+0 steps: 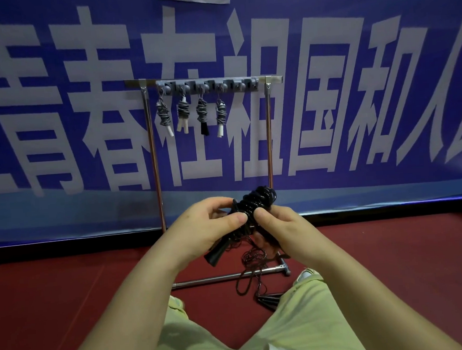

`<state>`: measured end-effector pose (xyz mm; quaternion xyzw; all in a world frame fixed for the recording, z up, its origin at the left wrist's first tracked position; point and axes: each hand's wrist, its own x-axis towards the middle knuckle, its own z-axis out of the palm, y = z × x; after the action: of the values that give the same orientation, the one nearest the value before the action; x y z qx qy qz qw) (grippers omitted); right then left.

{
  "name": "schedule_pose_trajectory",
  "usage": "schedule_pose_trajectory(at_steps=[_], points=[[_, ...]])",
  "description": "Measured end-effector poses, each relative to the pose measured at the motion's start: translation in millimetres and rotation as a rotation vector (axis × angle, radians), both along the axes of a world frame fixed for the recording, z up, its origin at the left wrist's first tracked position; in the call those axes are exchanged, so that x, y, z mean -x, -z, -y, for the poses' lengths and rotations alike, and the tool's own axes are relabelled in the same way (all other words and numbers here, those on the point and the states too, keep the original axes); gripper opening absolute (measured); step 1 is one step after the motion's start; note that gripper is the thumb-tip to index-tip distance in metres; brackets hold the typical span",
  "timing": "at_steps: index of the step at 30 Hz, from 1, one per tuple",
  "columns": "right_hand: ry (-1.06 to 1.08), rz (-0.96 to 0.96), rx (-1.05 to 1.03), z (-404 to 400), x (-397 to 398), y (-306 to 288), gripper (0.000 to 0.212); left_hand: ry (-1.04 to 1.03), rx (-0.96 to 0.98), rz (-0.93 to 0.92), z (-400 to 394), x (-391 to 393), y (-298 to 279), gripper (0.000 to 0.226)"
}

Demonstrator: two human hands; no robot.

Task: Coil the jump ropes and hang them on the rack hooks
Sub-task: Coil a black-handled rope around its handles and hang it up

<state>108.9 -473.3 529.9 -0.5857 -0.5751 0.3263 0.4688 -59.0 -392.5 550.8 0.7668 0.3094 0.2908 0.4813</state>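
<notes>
Both hands, left (200, 226) and right (280, 226), gripped the black rope (256, 203), almost coiled; I think its loose end needed wrapping before hanging on the rack (151, 142).

Both bare forearms are reaching forward and angling inward, so the two hands are meeting close together out in front of the body. The left hand (206, 225) is curling its fingers (221, 203) over the top of a black rope bundle (256, 203), with its thumb lying flat and pointing toward the other hand. The right hand (279, 230) is gripping the same bundle from the opposite side, its thumb pressing just beside the left thumb tip; its other fingers are hiding behind the bundle.
</notes>
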Motion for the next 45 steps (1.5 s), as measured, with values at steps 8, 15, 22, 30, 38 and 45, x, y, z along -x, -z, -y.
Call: schedule_pose_trajectory(at_steps=[8, 15, 22, 30, 38, 45], points=[[0.160, 0.072, 0.091, -4, 2, -2, 0.049, -0.113, -0.149, -0.050, -5, -4, 9, 0.045], [0.188, 0.021, 0.051, -6, 1, 0, 0.042, -0.184, -0.317, -0.108, 1, -4, 6, 0.052], [0.181, -0.070, 0.064, -7, 1, 0, 0.050, -0.257, -0.512, -0.251, 12, -8, 4, 0.052], [0.232, -0.077, -0.075, -12, -3, 5, 0.040, 0.013, 0.089, 0.117, -1, 3, 1, 0.017], [0.056, -0.111, -0.162, -10, 1, 0, 0.027, 0.320, 0.598, 0.067, -4, 7, 11, 0.071], [0.180, 0.063, 0.039, -5, -3, -1, 0.045, 0.188, 0.520, 0.038, -3, -2, 16, 0.061]])
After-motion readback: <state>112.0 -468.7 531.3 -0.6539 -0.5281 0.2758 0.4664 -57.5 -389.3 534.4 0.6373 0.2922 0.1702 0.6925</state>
